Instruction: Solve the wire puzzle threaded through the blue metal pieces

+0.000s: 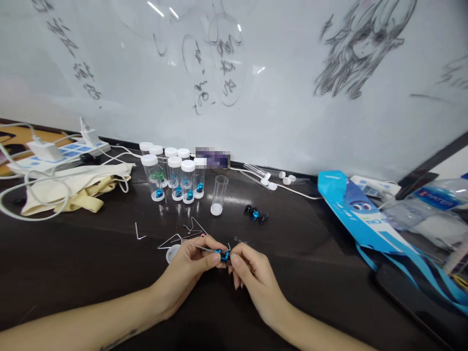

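My left hand (193,261) pinches a small blue metal part (223,255) between thumb and fingers. A thin bent metal wire (199,245) runs across these fingers to the part. Close against the part's right side, my right hand (252,268) has its thumb and forefinger pressed together; what they grip is hidden. Behind the left hand lie more bent wires (170,240) and a white round cap (173,253), partly covered by the hand. An L-shaped hex key (138,231) rests farther left.
Several capped clear tubes (174,178) with blue or green parts stand behind. An open tube (219,195) stands beside small black and blue pieces (256,214). Empty tubes and caps (270,180) lie by the whiteboard (274,97). Cloth bag (80,185), power strip (66,153) left; blue bag (347,204) right.
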`<state>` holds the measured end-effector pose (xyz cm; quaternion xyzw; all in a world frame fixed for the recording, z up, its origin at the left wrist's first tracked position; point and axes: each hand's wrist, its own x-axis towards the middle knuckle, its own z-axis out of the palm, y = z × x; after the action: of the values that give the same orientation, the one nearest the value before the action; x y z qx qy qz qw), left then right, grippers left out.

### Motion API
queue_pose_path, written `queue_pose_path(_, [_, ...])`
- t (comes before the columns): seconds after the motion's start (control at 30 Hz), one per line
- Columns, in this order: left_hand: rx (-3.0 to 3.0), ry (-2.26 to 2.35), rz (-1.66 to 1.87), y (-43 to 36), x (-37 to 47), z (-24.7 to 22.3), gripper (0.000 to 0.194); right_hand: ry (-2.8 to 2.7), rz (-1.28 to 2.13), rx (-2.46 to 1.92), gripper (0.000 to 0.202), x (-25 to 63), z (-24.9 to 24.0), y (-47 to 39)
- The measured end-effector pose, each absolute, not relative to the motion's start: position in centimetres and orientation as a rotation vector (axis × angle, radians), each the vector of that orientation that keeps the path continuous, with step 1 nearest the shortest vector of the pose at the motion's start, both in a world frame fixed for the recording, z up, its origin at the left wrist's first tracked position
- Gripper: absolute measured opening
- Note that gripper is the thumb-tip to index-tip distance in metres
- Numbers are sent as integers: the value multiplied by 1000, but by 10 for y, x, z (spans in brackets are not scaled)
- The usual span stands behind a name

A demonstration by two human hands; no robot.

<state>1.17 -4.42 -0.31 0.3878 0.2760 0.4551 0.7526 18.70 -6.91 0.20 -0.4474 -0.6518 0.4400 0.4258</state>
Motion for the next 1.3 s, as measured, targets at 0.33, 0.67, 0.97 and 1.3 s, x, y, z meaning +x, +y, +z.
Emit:
queue_pose_path(0.33, [945, 579, 1015, -44, 13, 0, 10, -1690, 1017, -1139, 36, 186, 1, -72])
queue_pose_path(0.67, [993, 558, 1018, -47, 13, -2, 12, -1625, 1184, -1079, 52, 186, -6, -69])
queue_pose_path(0.97, [949, 581, 953, -44, 12, -5, 11, -1616, 1093, -1069, 33, 186, 0, -72])
queue_pose_path(1.3, [902, 500, 837, -47, 15, -3, 21, -1574, 1123, -1019, 31, 188, 1, -74])
